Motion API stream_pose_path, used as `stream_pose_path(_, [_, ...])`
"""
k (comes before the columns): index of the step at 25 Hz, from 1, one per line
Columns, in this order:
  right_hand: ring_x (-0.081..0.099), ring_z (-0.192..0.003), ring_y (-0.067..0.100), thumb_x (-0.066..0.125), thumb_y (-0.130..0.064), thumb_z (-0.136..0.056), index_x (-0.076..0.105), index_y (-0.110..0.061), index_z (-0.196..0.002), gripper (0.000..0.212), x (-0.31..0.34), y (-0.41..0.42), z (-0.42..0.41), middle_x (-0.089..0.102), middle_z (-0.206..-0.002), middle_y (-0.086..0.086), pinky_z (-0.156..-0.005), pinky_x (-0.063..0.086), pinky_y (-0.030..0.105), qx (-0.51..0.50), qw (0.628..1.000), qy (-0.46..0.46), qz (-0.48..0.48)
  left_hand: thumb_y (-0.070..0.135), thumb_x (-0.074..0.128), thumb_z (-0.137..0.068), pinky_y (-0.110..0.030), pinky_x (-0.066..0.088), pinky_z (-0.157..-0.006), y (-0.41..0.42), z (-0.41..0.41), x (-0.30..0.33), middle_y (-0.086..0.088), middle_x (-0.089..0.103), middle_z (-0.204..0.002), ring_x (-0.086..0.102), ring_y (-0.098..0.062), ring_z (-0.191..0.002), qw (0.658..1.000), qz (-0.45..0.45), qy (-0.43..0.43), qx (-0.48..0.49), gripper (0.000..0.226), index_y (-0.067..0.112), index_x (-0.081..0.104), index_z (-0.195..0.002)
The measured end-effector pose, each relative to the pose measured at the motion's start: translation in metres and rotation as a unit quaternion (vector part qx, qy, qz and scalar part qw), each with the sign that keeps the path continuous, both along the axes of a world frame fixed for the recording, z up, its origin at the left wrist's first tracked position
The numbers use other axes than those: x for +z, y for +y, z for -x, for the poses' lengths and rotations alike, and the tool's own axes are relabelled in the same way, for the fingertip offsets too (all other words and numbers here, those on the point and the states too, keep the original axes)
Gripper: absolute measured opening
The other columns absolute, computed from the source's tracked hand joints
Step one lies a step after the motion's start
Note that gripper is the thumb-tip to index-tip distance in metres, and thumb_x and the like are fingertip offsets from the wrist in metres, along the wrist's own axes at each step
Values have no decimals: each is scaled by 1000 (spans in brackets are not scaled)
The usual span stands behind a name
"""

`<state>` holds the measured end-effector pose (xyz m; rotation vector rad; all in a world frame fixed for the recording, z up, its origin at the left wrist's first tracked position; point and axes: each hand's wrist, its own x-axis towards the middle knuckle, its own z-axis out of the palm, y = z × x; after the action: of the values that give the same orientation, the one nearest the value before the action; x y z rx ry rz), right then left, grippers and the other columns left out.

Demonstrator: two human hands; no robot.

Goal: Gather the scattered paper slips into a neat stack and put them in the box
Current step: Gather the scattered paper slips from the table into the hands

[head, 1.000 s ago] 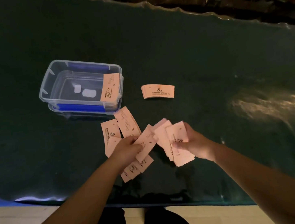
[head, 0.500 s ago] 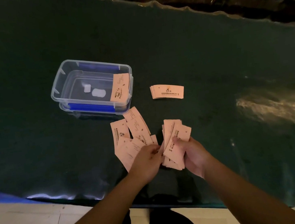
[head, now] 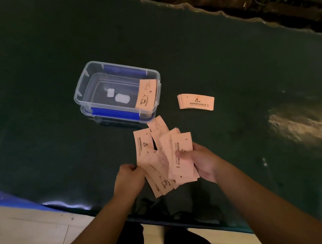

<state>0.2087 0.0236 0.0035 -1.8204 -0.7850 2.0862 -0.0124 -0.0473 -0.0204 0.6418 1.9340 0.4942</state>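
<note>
Since half a second ago the left hand [head: 128,179] has drawn back from the right hand's bundle to the left edge of the loose slips [head: 153,160] lying on the table [head: 25,78], and the bundle in the right hand [head: 200,163] has turned more upright, with its top edges fanned apart. The right hand grasps that held bundle [head: 179,156] with the thumb across its face and the fingers curled behind; the bundle is uneven, not squared. The left hand is curled, knuckles up, its fingertips at the edge of the nearest loose slip; whether it pinches that slip cannot be told. The loose slips overlap one another in a heap close to the near edge of the table, just in front of the box [head: 83,87]. The box is clear plastic with blue latches and stands open toward the middle of the table, left of the heap's far end. One slip [head: 145,96] leans inside it against the right wall, its top at the rim. A small neat stack [head: 196,102] lies flat on the table to the right of the box, apart from the heap and from both hands.
</note>
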Motion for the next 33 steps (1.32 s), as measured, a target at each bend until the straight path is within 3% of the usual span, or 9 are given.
stream_pose_path(2, [70,-119,28,75,-20,-98,60,-29,-144,49,-2,-6,10,74,-133,2,-99,58,60,53,998,-41,-16,22,51,-91,-41,57,-69,-8,-3,0,-8,74,-83,71,-27,-78,999,9,-33,17,25,9,72,-88])
stream_pose_path(6, [69,-120,26,74,-25,-99,58,-30,-145,49,-3,-15,22,71,-139,1,-100,58,54,64,991,-99,-61,17,50,-92,-50,62,-86,-14,-17,1,-6,76,-99,73,-28,-94,990,4,-118,74,24,23,72,-94])
stream_pose_path(9, [66,-125,26,72,-25,-100,55,-29,-148,50,-3,-24,33,68,-144,1,-98,56,47,76,985,-118,-97,13,55,-95,-50,63,-87,-17,-26,2,-5,76,-104,73,-26,-96,982,-6,-152,113,22,31,66,-91])
stream_pose_path(14, [63,-128,19,70,-23,-101,48,-27,-154,57,-8,-41,39,65,-144,-5,-105,53,40,89,981,-102,-138,15,58,-93,-53,62,-92,-19,-44,8,-4,74,-118,73,-27,-105,969,-5,-226,103,34,20,64,-126])
stream_pose_path(18, [64,-119,5,69,-16,-103,45,-32,-153,58,-9,-48,30,66,-133,-17,-85,53,18,39,984,-65,-164,20,52,-104,-52,58,-100,-12,-64,18,2,69,-128,67,-22,-114,967,-36,-243,64,35,29,54,-137])
stream_pose_path(22, [71,-122,18,72,-20,-102,52,-28,-149,52,-12,-52,6,72,-138,-4,-104,58,42,-62,989,-27,-130,17,52,-105,-49,55,-104,-1,-85,25,5,68,-132,65,-19,-118,961,-55,-269,24,40,33,52,-141])
stream_pose_path(27, [80,-102,13,74,-18,-99,67,-31,-131,35,-10,-56,-26,83,-118,-8,-76,63,27,-102,987,-14,-122,20,57,-104,-51,53,-107,4,-111,28,6,64,-137,62,-18,-123,959,-64,-277,-10,43,34,47,-143])
stream_pose_path(31, [79,-109,19,81,-26,-87,67,-31,-133,48,-9,-56,-46,80,-126,-3,-87,64,42,-125,983,1,-134,30,59,-104,-48,54,-106,7,-115,22,9,62,-143,61,-14,-124,954,-78,-281,-74,45,36,43,-146])
stream_pose_path(33, [76,-116,26,79,-22,-88,65,-31,-138,52,-10,-56,-54,79,-130,-2,-93,63,52,-159,981,29,-108,39,59,-103,-40,55,-102,11,-105,18,6,58,-148,60,-7,-119,961,-99,-204,-158,46,33,44,-146])
